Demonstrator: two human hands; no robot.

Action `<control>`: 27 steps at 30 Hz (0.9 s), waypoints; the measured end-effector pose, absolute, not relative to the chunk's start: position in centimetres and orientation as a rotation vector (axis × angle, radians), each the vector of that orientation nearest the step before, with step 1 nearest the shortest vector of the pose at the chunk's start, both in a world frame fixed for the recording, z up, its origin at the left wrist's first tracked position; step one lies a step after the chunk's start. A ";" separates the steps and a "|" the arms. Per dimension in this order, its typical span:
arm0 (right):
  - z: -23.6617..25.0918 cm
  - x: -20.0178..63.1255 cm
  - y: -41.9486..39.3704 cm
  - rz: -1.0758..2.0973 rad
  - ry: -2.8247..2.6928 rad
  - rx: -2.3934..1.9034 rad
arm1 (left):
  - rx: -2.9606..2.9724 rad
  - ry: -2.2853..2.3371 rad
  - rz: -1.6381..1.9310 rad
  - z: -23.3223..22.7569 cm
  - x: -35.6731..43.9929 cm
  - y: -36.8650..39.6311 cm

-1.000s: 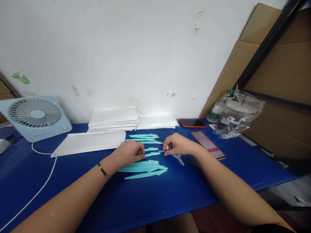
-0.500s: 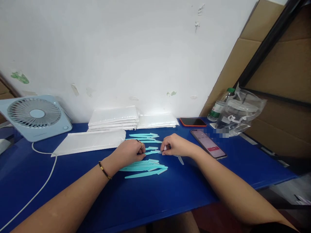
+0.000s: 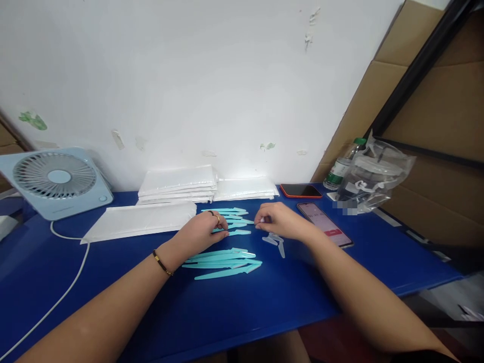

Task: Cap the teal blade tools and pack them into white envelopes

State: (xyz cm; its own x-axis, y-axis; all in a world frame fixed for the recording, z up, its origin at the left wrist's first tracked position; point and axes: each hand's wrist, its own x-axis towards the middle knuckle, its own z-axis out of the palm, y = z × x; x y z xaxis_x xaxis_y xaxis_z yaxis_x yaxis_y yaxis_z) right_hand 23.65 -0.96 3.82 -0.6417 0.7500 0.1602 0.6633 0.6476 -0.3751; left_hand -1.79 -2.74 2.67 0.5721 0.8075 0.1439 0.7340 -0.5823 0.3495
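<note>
A teal stick [image 3: 233, 232] was pinched at its near end by the left hand [image 3: 200, 233], with the fingers curled down onto the blue table [image 3: 264, 302]. A ring and a thin bracelet were worn on that hand and wrist. The right hand [image 3: 278, 221] was closed around something small and pale at its fingertips; what it was could not be told. Just beside the right hand, on the side nearer the person, two small clear caps [image 3: 276, 242] were lying on the table. More teal sticks [image 3: 225, 262] were laid in a row nearer the person than the left hand, and others [image 3: 227, 213] behind it. White bags [image 3: 177, 184] were stacked behind those. A phone [image 3: 325, 224] was lying to the right of the right hand. A fan [image 3: 56, 181] was standing far to the left.
</note>
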 end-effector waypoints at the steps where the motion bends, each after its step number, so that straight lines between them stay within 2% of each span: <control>1: 4.3 24.3 -1.0 0.443 -2.578 -1.175 | 2.509 1.271 0.397 3.1 -2.0 -2.9; 6: 4.8 25.6 -1.3 0.607 -2.689 -1.371 | 2.271 1.211 0.102 4.1 -2.6 -4.0; 11: 3.6 24.0 -1.3 0.471 -2.738 -1.307 | 2.198 1.228 0.042 4.1 -2.2 -4.5; 14: 3.5 23.3 -1.5 0.443 -2.689 -1.228 | 2.211 1.273 0.086 3.9 -2.2 -4.3; 21: 4.1 23.7 -1.5 0.718 -2.427 -1.111 | 1.990 1.172 0.278 3.4 -2.8 -3.1; 23: 4.0 23.7 -1.5 0.638 -2.396 -1.080 | 1.877 1.136 0.316 3.5 -2.9 -3.1; 27: 3.7 23.5 -1.5 0.191 -2.366 -0.944 | 1.642 1.134 0.385 3.9 -3.0 -3.3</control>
State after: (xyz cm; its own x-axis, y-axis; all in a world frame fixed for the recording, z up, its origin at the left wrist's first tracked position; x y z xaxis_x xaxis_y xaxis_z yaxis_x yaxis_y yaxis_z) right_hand 23.49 -1.49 3.72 -0.5821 0.6687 0.4627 0.5857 0.7395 -0.3318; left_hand -2.96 -3.27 3.94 0.4984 0.8211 -0.2783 0.4816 0.0048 0.8764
